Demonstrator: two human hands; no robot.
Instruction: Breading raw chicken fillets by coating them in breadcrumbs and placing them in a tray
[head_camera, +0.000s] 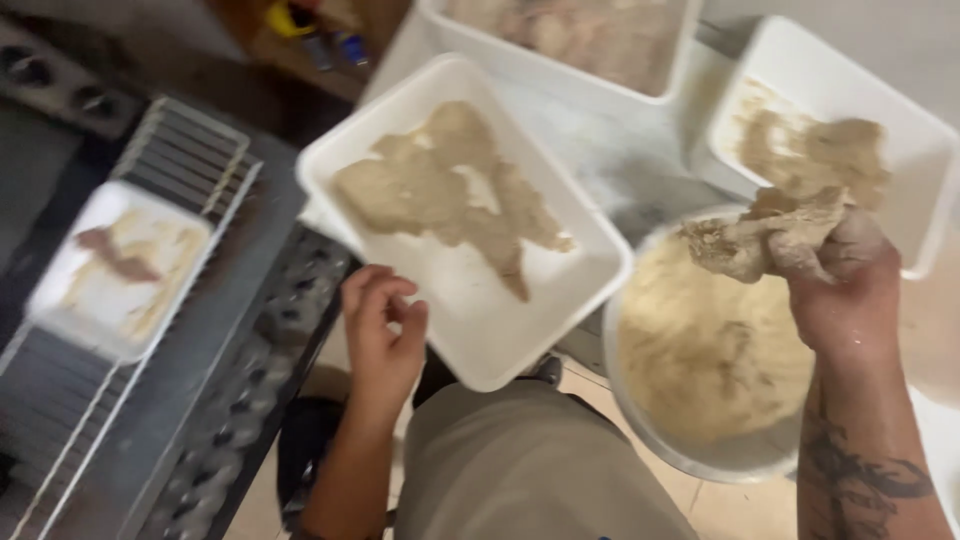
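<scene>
Gripping a floured piece of meat (765, 235) over the bowl of flour (700, 350), the right hand (845, 285) is mid-coating while the left hand (382, 335), fingers loosely curled and empty, is hovering beside the white tray (470, 330) already bearing breaded pieces (440, 190).

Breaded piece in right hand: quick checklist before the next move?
1. Right hand has a grip on the breaded piece: ok.
2. Piece held above the flour bowl, so crumbs fall in: ok.
3. Left hand free, holding nothing: ok.
4. Bare space on the middle white tray beside the coated pieces: ok.
5. Coating complete on the piece's underside: cannot tell, hidden.
6. Small tray on the wire rack steady: cannot tell, blurred.
</scene>
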